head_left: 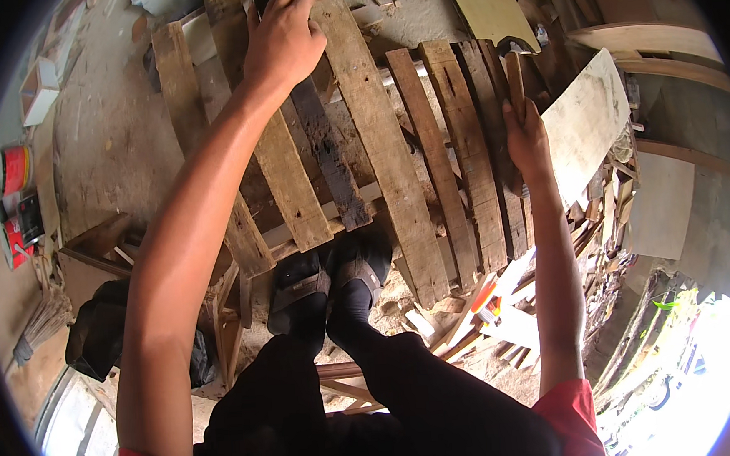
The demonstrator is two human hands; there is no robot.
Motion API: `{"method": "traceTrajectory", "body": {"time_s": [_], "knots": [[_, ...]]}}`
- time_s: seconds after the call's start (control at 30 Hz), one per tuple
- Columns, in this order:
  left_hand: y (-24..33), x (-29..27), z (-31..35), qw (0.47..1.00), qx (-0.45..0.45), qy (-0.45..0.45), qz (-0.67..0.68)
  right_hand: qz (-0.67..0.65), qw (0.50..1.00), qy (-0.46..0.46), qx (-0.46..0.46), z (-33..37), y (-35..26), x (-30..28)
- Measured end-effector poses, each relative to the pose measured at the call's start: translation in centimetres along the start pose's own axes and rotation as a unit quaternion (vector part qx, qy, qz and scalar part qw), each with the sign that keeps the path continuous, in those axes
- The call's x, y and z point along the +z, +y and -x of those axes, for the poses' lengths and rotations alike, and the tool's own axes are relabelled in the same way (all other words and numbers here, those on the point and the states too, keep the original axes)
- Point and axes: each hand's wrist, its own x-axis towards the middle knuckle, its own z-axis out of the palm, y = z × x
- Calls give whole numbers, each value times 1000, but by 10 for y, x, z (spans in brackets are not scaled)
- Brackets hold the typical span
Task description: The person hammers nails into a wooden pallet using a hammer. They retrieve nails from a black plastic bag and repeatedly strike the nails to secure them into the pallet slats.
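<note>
Weathered wooden slats lie side by side over crosspieces in front of me, like a pallet. At the far end of a dark, charred slat (324,138), my left hand (281,39) is closed over the wood with bent fingers; its fingertips are partly hidden. Beside it runs a wide, long plank (380,135). My right hand (527,139) grips the wooden handle of a hammer (515,77), with the dark head pointing away from me. It is above the right-hand slats, near a narrow brown slat (466,151).
My sandalled feet (300,295) stand at the slats' near ends. A pale board (588,122) leans at the right, above scattered wood scraps (599,230). A yellowish panel (492,11) lies at the back. A black bag (100,332) and red-labelled containers (15,170) are at the left.
</note>
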Motion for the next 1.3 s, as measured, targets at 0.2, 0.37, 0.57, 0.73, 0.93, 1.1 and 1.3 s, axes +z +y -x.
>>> {"method": "traceTrajectory", "body": {"time_s": [0.2, 0.37, 0.57, 0.73, 0.93, 1.1, 1.3], "knots": [[-22, 8, 1, 999, 34, 3, 7, -5, 999, 15, -33, 6, -2, -7], [-12, -10, 0, 992, -78, 9, 100, -21, 999, -35, -28, 9, -33, -28], [-31, -20, 0, 995, -45, 55, 76, -25, 997, -32, -71, -8, -49, -33], [-42, -36, 6, 988, -93, 95, 73, -1, 991, -29, -132, -33, -61, -20], [-61, -39, 1, 996, -68, 54, 24, -18, 977, -25, -210, -71, -62, 1], [-74, -30, -3, 998, -3, 29, -56, -16, 970, 12, -243, -67, -59, 1], [-58, -24, 3, 971, 72, 35, -225, 18, 985, 136, -102, 38, -60, -50]]}}
